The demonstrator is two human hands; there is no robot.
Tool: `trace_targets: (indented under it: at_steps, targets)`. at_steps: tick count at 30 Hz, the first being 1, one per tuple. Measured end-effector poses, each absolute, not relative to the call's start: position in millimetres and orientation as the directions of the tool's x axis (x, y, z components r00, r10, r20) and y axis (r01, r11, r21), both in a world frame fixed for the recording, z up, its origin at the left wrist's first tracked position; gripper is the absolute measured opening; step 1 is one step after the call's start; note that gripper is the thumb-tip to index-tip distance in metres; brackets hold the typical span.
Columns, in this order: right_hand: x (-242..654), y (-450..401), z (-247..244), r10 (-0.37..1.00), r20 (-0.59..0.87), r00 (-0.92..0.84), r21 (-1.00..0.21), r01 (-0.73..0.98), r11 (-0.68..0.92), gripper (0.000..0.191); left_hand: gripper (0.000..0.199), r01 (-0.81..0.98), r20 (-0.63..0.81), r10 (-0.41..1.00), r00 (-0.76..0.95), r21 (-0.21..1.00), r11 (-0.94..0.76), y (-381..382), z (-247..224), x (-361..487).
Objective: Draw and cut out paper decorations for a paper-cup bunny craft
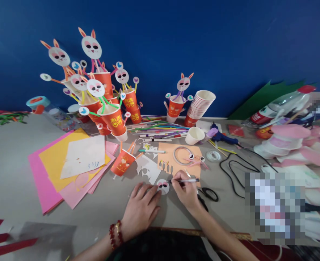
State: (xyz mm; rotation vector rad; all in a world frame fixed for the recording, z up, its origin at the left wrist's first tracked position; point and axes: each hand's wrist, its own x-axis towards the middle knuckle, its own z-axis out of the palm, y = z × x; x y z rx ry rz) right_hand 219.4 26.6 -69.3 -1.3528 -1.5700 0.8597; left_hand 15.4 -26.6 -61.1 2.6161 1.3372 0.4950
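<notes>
A small white paper disc [163, 187] with pink patches and dark eye shapes lies flat on the grey table. Fingers stretched out, my left hand [144, 203] rests palm down at the disc's left edge. My right hand [186, 190] is closed around a dark-capped pen [188, 180], whose tip is at the disc's upper right. Just behind lie white paper scraps [149, 168] with cut-outs and an orange sheet [171, 149]. Black-handled scissors [210, 194] sit partly hidden beside my right wrist. An orange-red paper cup [122, 163] with pipe-cleaner strips stands tilted nearby.
Rabbit-faced paper cups [112, 117] stand at the back left, above coloured sheets [51, 163]. A cup stack [199, 105], pens and straws [160, 130], and a blue glue gun [222, 136] with a black cord are behind. A bottle [282, 105] lies at right.
</notes>
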Motion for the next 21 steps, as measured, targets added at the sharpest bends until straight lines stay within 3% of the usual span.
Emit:
trace_targets:
  at_steps: [21]
  targets:
    - [221.4,25.7,-76.7,0.982,0.189,-0.029,-0.920,0.343,0.188,0.018,0.039,0.760,0.197,0.808,0.555,0.276,-0.589,-27.0,-58.6,15.7]
